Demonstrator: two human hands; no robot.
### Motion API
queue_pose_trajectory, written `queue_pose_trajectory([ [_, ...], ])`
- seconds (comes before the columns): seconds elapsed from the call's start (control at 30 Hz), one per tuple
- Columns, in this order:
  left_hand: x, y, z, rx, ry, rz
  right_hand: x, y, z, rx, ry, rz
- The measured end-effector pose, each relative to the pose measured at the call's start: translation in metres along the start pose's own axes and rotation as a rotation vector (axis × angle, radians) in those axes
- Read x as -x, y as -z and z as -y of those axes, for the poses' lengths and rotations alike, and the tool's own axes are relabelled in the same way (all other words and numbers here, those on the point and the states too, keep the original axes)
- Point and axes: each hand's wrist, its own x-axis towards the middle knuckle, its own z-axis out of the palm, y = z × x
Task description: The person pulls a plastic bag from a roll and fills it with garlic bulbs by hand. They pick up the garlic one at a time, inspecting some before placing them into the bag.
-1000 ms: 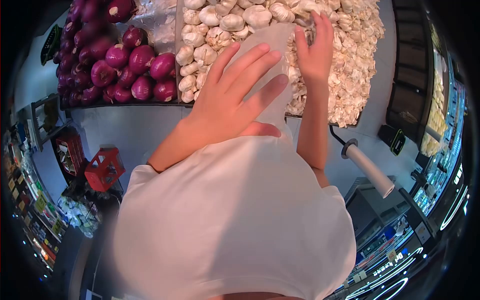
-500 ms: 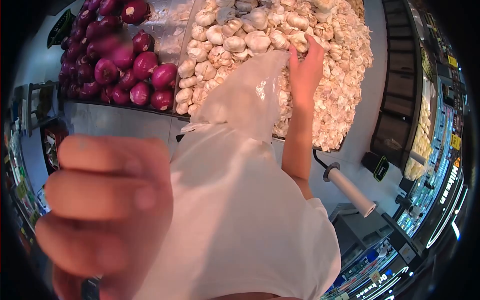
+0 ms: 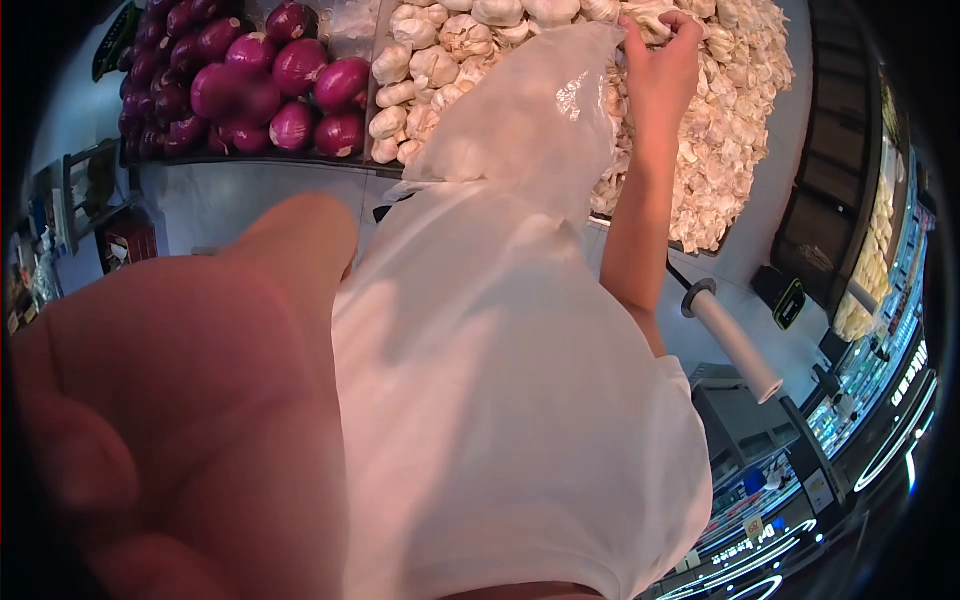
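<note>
**Right hand at garlic heap, hold unconfirmed.**

1x translucent bag (image 3: 525, 110), thin, glossy, wrinkled, over the heap's near edge. Clock from bag:
- 2: right hand (image 3: 658, 35), fingers curled at 1x papery garlic bulb (image 3: 652, 18); can't tell if gripped.
- 3: dark crates (image 3: 825, 180).
- 4-5: 1x white roll (image 3: 735, 340).
- 8: left hand (image 3: 180, 400), blurred, blocks view, grip unclear.
- 9: round, shiny purple onions (image 3: 299, 67), piled.

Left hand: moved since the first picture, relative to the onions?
Yes. The left hand was right of the red onions, in front of the garlic; it's now below the onions in view, apparently nearer the camera.
</note>
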Motion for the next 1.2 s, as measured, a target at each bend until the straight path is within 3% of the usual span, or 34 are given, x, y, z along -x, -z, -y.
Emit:
queue_pose_trajectory([
  [0.43,0.003,0.003,0.000,0.008,0.074,0.029,0.014,0.004,0.019,-0.147,-0.166,-0.023],
  [0.53,0.003,0.005,-0.004,-0.013,0.087,0.020,0.017,0.006,0.024,-0.154,-0.126,-0.082],
  [0.63,0.003,0.007,-0.004,-0.028,0.079,0.011,0.016,0.002,0.004,-0.355,-0.175,-0.046],
  [0.77,0.001,0.006,-0.005,-0.014,0.084,0.013,0.022,0.000,0.006,-0.767,-0.042,-0.142],
  [0.8,0.000,0.006,-0.003,-0.015,0.089,0.010,0.028,0.009,0.005,-0.660,-0.078,-0.109],
  [0.9,-0.004,0.006,0.001,-0.010,0.047,0.019,0.040,0.029,0.027,-1.008,-0.323,-0.099],
  [1.03,-0.009,0.006,0.007,-0.014,0.008,0.052,0.065,0.061,0.037,-1.260,-0.535,0.129],
  [1.2,-0.008,0.003,0.011,-0.010,-0.003,0.079,0.092,0.067,0.045,-1.189,-0.555,0.394],
])
